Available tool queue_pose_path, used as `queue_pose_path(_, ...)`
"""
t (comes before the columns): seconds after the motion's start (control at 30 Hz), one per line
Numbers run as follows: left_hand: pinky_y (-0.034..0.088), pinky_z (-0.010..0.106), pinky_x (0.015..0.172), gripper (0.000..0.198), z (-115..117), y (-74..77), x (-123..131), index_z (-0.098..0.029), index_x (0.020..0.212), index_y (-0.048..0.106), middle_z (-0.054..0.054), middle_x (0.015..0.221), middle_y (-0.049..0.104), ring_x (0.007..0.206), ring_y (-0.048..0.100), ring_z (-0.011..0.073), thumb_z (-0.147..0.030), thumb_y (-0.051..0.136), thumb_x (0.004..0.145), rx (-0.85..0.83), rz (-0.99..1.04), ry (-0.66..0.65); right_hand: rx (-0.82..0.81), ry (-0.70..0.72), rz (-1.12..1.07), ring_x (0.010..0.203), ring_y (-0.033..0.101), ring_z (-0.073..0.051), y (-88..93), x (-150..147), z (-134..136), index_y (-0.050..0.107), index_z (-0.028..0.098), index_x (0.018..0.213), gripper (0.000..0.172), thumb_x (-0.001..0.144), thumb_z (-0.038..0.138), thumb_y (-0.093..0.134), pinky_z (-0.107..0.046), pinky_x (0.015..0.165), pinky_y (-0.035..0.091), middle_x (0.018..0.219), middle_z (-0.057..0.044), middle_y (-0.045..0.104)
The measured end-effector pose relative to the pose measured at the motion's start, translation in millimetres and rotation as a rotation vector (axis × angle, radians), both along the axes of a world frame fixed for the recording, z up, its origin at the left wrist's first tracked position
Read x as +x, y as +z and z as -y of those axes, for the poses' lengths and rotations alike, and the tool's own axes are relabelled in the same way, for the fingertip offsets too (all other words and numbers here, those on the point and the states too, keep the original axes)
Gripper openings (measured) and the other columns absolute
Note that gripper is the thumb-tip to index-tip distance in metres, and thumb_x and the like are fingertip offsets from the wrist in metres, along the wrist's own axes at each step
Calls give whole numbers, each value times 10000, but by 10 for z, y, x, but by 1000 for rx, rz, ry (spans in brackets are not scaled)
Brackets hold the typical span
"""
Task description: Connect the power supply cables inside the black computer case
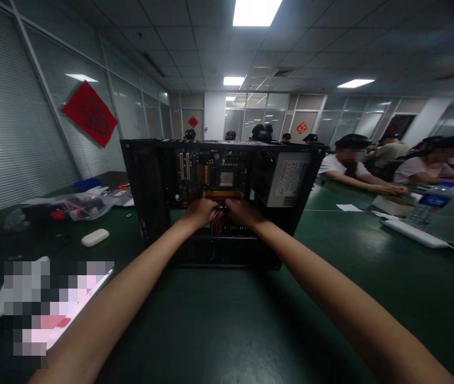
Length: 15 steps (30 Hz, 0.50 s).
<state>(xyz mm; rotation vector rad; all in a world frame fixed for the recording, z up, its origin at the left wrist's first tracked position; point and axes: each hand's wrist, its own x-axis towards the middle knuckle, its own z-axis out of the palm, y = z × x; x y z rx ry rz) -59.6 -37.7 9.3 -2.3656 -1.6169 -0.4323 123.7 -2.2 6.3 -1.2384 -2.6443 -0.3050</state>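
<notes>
An open black computer case [227, 255] stands on the table with its inside facing me. In it are a motherboard [233, 160] with a square silver chip [227, 179] and, at the right, a power supply [289, 178] with a label. My left hand [202, 213] and my right hand [243, 213] reach in side by side at the lower edge of the board, just below orange slots [223, 195]. Both have curled fingers; what they grip, if anything, is hidden. Red and black wires [219, 221] hang between them.
On the green table [219, 320] to the left lie a plastic bag [67, 208], a white oval case [95, 237] and a blurred-out lit screen [79, 304]. At the right are a water bottle [430, 202], a white bar [414, 233] and an open box [395, 205]. Other people sit beyond.
</notes>
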Motion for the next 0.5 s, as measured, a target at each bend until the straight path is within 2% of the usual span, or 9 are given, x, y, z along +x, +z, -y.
queue_pose_path(0.27,501,328,777,320,-36,7,72,-211,1061,778,113,1071,769,1004,711,269,-323,489,981,-9,29,41,-17,-1,-41,1073,677,-270,-41,-15,-36,577,140,1176,247,1024,178,385,-311,798,457,1204,-165,690)
queue_pose_path(0.5,507,330,762,324,-12,29,114,-198,975,792,132,994,773,928,725,274,-291,482,970,-48,24,79,-16,9,-57,1099,667,-280,-39,-8,-68,584,123,1167,231,1000,167,430,-311,817,455,1211,-181,687)
